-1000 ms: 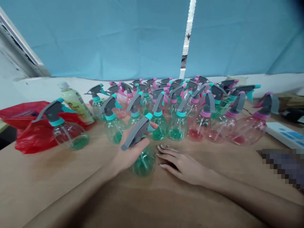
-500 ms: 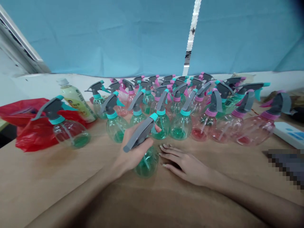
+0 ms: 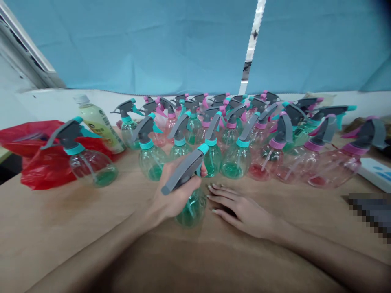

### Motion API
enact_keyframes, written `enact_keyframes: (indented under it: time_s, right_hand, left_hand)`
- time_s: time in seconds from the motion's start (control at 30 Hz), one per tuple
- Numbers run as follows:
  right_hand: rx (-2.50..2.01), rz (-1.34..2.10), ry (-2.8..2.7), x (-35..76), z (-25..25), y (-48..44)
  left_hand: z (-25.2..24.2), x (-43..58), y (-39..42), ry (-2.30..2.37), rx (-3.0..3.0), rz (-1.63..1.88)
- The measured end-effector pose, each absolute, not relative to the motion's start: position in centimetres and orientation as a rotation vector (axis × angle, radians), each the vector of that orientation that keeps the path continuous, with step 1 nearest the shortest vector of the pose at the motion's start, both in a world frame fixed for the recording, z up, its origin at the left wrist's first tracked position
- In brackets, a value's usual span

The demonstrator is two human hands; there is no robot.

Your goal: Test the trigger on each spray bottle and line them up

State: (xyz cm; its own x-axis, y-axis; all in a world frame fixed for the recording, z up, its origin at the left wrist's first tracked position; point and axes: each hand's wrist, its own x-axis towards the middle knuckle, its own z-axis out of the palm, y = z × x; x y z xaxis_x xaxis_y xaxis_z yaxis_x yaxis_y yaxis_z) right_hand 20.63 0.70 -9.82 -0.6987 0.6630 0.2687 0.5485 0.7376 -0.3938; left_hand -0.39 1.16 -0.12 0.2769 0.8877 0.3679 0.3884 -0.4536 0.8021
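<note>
My left hand (image 3: pixel 171 195) is wrapped round the neck of a green spray bottle (image 3: pixel 191 205) with a grey trigger head and teal collar, standing on the brown table (image 3: pixel 61 228). My right hand (image 3: pixel 241 209) lies flat on the table just right of that bottle, fingers stretched out and holding nothing. Behind them stand several more spray bottles (image 3: pixel 232 150), green ones with teal collars towards the left and pink ones towards the right.
A lone green spray bottle (image 3: pixel 88 162) stands at the left in front of a red plastic bag (image 3: pixel 33 162). A yellowish drink bottle (image 3: pixel 97 128) leans behind it. A white and blue box (image 3: pixel 377 173) lies at the right edge. A blue curtain hangs behind.
The view has shifted slightly, so everything sits a little further right. My left hand keeps its grip on the green bottle and my right hand stays flat.
</note>
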Motion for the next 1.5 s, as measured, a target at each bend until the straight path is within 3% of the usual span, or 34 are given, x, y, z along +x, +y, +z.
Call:
enact_keyframes:
  time_s: [1.5]
  right_hand:
    - [-0.913,0.449,-2.513,20.68,-9.92,0.79]
  left_hand:
    - [0.06,-0.29,1.22,1.099,1.891,1.130]
